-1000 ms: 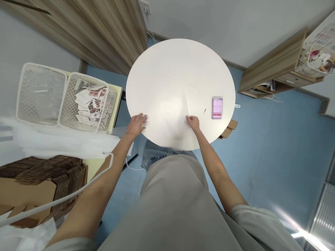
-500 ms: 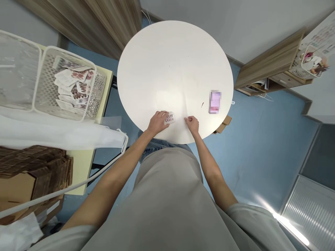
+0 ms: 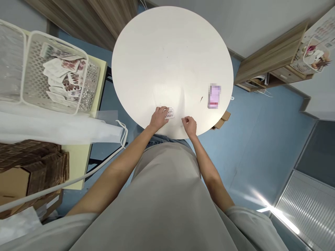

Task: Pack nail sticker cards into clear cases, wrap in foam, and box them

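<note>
My left hand (image 3: 158, 118) rests near the front edge of the round white table (image 3: 167, 42), fingers closed over the left side of a small clear press-on nail case (image 3: 170, 113). Rows of small pinkish nail shapes show through its plastic. Just right of the case, my right hand (image 3: 190, 126) is pinched, thumb against forefinger, apart from the case. Whatever it pinches is too faint to make out; a pale crease like clear film runs over the tabletop above it. Further right lies a blurred pink-lilac phone-like rectangle (image 3: 214, 96).
At left, a white basket (image 3: 87, 66) holds printed packets, beside another basket (image 3: 24, 66) of clear plastic. White film (image 3: 65, 123) and folded cardboard (image 3: 39, 164) lie nearer me. A white bent tube (image 3: 86, 176) crosses above my left arm. Small cardboard boxes (image 3: 222, 120) sit beyond the table's right edge.
My left hand has slid the press-on nail case rightward from the table's left edge to near my right hand. My right hand stays pinched close to the same spot. The camera view has shifted.
</note>
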The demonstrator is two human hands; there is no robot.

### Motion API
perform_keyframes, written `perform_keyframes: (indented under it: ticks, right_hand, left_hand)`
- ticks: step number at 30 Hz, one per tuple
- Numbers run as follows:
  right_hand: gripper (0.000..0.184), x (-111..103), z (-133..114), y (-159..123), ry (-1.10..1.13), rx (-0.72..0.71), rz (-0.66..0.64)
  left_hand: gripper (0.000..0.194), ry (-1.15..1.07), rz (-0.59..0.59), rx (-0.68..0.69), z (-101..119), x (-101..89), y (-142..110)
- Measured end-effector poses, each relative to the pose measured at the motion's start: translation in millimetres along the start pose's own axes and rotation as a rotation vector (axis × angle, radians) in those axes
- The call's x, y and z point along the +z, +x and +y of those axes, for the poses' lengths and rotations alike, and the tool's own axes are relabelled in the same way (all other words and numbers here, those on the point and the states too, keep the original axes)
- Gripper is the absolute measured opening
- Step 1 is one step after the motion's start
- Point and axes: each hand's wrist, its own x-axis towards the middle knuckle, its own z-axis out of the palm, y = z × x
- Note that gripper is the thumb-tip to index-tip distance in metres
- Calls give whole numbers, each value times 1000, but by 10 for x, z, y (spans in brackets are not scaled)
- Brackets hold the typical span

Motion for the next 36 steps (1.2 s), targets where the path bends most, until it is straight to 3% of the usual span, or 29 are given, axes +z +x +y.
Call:
perform_keyframes:
  ticks: [5,10,16,23,27,32,36]
  right_hand:
    - [20,139,-266,-74,-119,-219,-40]
    - [20,385,-490,-77,-242,-382,-146]
    - [21,629,-619,-13,-306,-404,-300]
    - [24,658,-665,-69,-338,-478,-320]
    - [28,574,-623,-82,-264,-414,-255]
    - [31,479,-492,79,-166,-235,-140]
    - [30,515,-440,252,-142,-104,-147]
  left_hand:
    - [71,-202,153,-70,-37,27,-88]
    - [42,-480,349,-382,-53,-21,-281]
    - [40,-583,274,-540,44,-69,-303]
    - [16,-560,233,-584,16,-53,-218]
    - [14,-485,253,-635,-45,-55,-260]
    - [9,-402,267,-665,-94,-16,-314]
    - [9,-349,265,-667,-105,37,-330]
